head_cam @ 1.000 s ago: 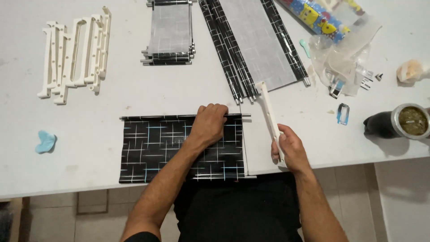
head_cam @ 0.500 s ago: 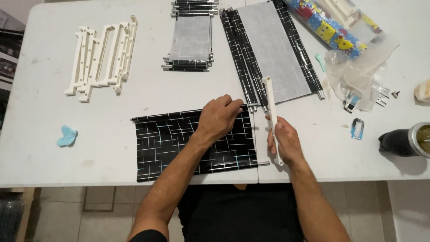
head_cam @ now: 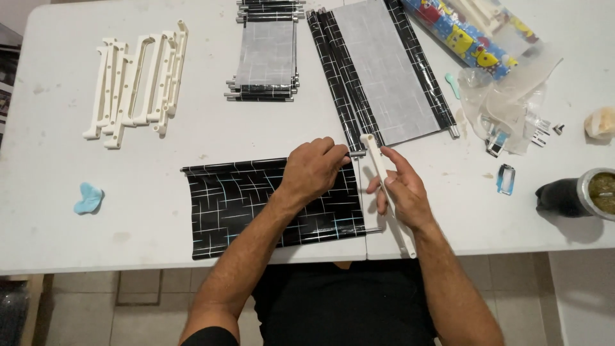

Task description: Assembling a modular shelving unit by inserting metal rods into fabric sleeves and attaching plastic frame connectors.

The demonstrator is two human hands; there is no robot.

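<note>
Spanning a tiled floor (head_cam: 83, 301), white table (head_cam: 128, 237).

The patterned sheet (head_cam: 256, 205) lies at the table's (head_cam: 160, 160) lower middle, under the left hand (head_cam: 312, 170). Just right, the right hand (head_cam: 400, 189) holds a long plastic bar (head_cam: 384, 186). Plastic bars (head_cam: 134, 80) sit upper left; rolled sheets (head_cam: 378, 70) upper middle; a cup (head_cam: 592, 192), perhaps, far right.
</note>
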